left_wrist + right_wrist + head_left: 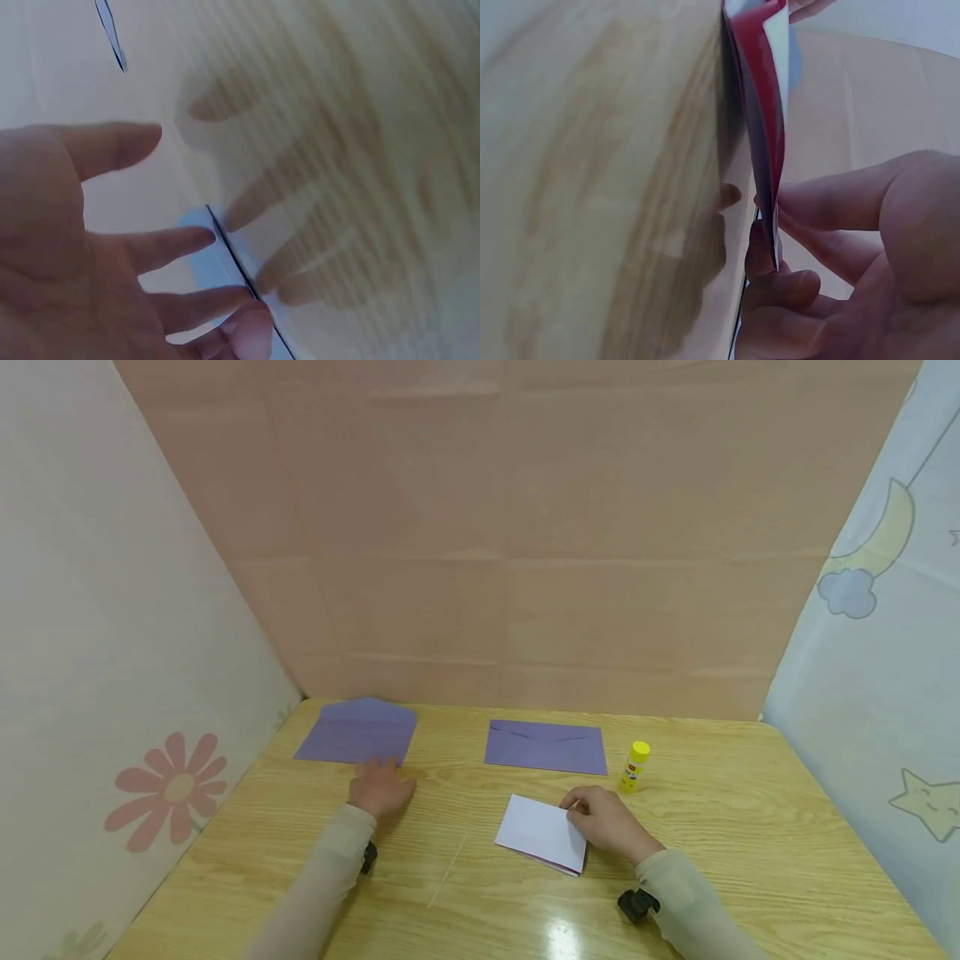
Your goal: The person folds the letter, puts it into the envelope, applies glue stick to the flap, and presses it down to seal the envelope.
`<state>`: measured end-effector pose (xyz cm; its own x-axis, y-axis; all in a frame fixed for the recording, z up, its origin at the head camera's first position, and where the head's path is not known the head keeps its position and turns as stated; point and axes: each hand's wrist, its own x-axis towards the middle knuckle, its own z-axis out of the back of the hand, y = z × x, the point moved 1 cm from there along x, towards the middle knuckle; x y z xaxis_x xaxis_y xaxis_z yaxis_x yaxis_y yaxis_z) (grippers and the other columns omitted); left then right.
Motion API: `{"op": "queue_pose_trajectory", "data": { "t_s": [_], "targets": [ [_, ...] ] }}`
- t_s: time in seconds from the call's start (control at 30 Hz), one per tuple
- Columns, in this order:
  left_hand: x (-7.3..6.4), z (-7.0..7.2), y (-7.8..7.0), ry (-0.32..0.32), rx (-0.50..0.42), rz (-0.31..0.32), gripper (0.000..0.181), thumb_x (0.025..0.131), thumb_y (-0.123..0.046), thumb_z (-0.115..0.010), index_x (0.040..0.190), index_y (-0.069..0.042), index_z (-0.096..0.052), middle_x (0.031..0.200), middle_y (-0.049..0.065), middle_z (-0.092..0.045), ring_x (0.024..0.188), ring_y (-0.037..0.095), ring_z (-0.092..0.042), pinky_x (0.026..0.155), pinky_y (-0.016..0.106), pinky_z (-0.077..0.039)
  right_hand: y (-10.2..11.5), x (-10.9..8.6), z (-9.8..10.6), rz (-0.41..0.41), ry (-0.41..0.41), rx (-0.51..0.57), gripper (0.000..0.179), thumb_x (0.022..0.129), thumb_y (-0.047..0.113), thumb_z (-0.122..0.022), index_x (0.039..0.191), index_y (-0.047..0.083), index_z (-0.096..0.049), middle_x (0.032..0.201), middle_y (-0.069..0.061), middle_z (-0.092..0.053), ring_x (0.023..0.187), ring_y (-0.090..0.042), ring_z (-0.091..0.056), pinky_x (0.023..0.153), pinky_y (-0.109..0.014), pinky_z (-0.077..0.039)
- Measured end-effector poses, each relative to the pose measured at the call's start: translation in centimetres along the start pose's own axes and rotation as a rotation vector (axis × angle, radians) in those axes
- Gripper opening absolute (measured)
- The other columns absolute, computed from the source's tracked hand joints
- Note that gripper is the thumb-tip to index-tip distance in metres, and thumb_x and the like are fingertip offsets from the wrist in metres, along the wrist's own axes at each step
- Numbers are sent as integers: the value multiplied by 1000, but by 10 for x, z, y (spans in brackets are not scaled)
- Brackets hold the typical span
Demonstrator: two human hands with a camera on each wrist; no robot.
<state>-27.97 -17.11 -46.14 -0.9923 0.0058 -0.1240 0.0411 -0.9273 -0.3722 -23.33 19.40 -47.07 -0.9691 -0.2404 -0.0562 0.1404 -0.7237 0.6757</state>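
Observation:
My right hand [609, 822] pinches the right edge of a folded white card [542, 831] between thumb and fingers. In the right wrist view the card [765, 142] is edge-on, with a red layer between its white sides. At the far left, my left hand [381, 788] reaches the near edge of a purple envelope [352, 739], whose pointed flap is raised away from me. Seen from the left wrist, the fingers are spread and the fingertips [199, 238] meet the envelope's edge; whether they press on it is unclear.
A second purple envelope [546, 747], its flap down, lies at the back middle. Right of it stands a yellow glue stick [635, 766]. Pale wood tabletop [720, 793] surrounds everything, with a pinkish backdrop [495, 568] behind and patterned cloth on both sides.

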Motion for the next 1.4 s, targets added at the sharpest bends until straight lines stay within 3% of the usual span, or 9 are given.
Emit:
{"op": "queue_pose_trajectory", "data": {
  "t_s": [0.13, 0.3, 0.53, 0.73, 0.83, 0.97, 1.07, 1.4],
  "targets": [
    [0, -1, 3, 29, -5, 18, 62, 95, -35, -54, 144, 3, -48, 150, 33, -37, 134, 56, -30, 100, 70, -35, 0, -1, -1, -11, 9, -1, 14, 91, 3, -63, 98, 10, -72, 80, -1, -56, 75, -17, -49, 66, -34, -42],
    [-3, -8, 1, 22, 12, -16, 63, 92, -35, -54, 142, 3, -51, 147, 32, -41, 132, 52, -35, 97, 69, -38, 0, -1, -1, -20, 9, -2, 13, 91, 4, -63, 98, 10, -72, 82, -1, -57, 76, -18, -49, 66, -34, -42],
    [-21, -10, -15, 32, 38, -82, 57, 91, -33, -61, 136, 2, -57, 134, 33, -47, 125, 50, -39, 88, 63, -45, -1, 1, 0, -19, 6, -15, 13, 90, 4, -62, 96, 10, -72, 84, -1, -58, 78, -18, -50, 69, -35, -44],
    [-39, -11, -30, 72, -6, -141, 47, 91, -30, -64, 131, -3, -61, 119, 27, -48, 106, 40, -41, 78, 55, -44, -2, 1, 0, -3, -27, -29, 9, 87, 6, -67, 94, 11, -72, 92, -3, -64, 87, -19, -56, 77, -39, -48],
    [-47, -10, -38, 76, -11, -182, 46, 91, -28, -66, 129, -3, -63, 118, 27, -49, 106, 40, -42, 79, 56, -45, -1, 1, 0, -11, -28, -34, 7, 86, 11, -72, 93, 11, -72, 94, -4, -65, 90, -20, -58, 80, -42, -49],
    [-57, -14, -48, 75, 11, -253, 45, 89, -27, -67, 127, -2, -65, 116, 27, -53, 106, 41, -45, 81, 57, -46, 0, 2, -1, -43, -3, -41, 16, 84, 21, -79, 95, 13, -71, 97, -4, -65, 93, -21, -59, 83, -43, -50],
    [-62, -16, -54, 84, 13, -297, 41, 89, -25, -67, 124, -4, -68, 111, 23, -55, 98, 35, -43, 77, 51, -43, 1, 2, -1, -49, 9, -57, 24, 80, 28, -83, 96, 14, -71, 99, -4, -66, 95, -20, -59, 84, -44, -50],
    [-77, -18, -77, 131, 5, -352, 36, 89, -26, -68, 119, -5, -72, 103, 15, -53, 94, 29, -37, 76, 46, -37, 5, 1, -1, -41, 17, -111, 35, 74, 33, -88, 97, 12, -71, 99, -3, -64, 94, -20, -59, 82, -45, -51]
  ]
}}
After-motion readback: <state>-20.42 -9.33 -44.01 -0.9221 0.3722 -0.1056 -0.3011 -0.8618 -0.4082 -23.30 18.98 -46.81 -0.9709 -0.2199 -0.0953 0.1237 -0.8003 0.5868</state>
